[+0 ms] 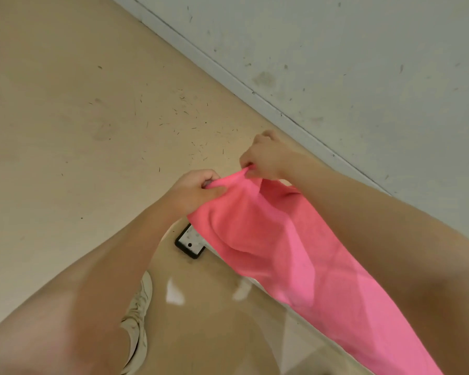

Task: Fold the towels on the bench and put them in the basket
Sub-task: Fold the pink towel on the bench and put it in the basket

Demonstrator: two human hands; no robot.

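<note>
A pink towel [290,253] hangs in the air in front of me, running from my hands down to the lower right corner of the view. My left hand [194,189] grips its upper left corner with curled fingers. My right hand [266,155] pinches the upper edge just to the right, close to the left hand. The towel's top edge is bunched between the two hands. Neither the bench nor the basket is in view.
Beige floor [79,117] with small dark specks fills the left. A pale scuffed wall [363,63] runs diagonally at the upper right. A black bracket or foot [190,243] sits on the floor under the towel. A light shoe [140,307] shows at the bottom.
</note>
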